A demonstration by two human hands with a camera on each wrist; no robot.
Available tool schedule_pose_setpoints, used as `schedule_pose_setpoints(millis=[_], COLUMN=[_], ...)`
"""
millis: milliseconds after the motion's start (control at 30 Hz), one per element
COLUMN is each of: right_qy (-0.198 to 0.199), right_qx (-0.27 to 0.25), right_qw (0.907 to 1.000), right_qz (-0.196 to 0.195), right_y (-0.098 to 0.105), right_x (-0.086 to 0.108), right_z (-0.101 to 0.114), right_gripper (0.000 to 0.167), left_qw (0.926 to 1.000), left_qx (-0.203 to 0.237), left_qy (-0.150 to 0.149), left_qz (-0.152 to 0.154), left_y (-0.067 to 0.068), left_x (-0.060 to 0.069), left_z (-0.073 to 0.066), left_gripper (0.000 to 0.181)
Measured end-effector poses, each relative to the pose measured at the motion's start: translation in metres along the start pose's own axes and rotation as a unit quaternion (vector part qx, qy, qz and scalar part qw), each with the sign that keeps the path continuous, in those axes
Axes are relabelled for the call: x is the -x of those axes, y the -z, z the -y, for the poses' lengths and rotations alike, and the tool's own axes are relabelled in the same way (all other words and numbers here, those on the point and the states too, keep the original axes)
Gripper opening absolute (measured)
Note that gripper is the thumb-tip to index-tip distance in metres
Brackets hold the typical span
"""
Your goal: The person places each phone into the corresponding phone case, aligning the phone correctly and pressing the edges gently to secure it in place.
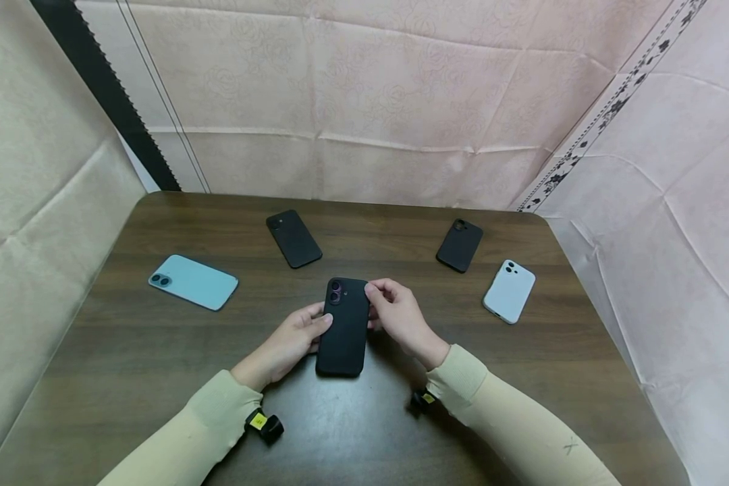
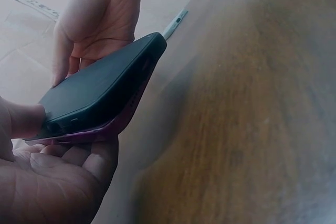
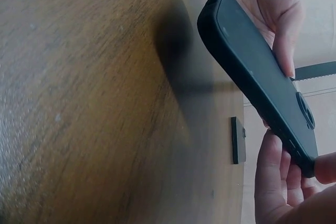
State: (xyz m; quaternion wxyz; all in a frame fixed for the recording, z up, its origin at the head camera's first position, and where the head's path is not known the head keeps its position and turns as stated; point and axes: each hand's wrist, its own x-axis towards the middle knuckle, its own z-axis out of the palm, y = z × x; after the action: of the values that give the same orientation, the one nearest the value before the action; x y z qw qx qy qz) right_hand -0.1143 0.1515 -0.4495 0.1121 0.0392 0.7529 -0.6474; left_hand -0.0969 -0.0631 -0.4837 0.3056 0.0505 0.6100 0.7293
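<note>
Black-cased phone (image 1: 343,335), X-like mark (image 1: 570,445) on right sleeve (image 1: 507,412)

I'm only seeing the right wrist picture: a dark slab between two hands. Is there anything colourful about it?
Observer: Yes, the left wrist view shows a purple edge under the black case.
Visitor: Fun! Anything out on the left of the table?
Observer: In the head view, a light blue phone or case lies there.
Visitor: And on the right?
Observer: A whitish phone or case lies near the right edge.
</note>
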Motion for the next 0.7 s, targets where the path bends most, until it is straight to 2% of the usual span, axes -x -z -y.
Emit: schedule_pose_setpoints(millis=[267, 700], right_qy=[-0.01, -0.019], right_qx=[0.007, 0.013], right_qw=[0.9998, 0.9994], right_qz=[0.012, 0.024], right_y=[-0.0014, -0.0044], right_x=[-0.0016, -0.0037], right_z=[0.0011, 0.0033], right_gripper=[0.022, 0.024], left_qw=[1.0, 0.9997], left_qx=[0.001, -0.017], left_qy=[-0.002, -0.003], left_qz=[0.006, -0.017], left_y=[0.0011, 0.0031], left_x=[0.0008, 0.0027], left_z=[0.0002, 0.0021], left_gripper=[0.051, 0.056])
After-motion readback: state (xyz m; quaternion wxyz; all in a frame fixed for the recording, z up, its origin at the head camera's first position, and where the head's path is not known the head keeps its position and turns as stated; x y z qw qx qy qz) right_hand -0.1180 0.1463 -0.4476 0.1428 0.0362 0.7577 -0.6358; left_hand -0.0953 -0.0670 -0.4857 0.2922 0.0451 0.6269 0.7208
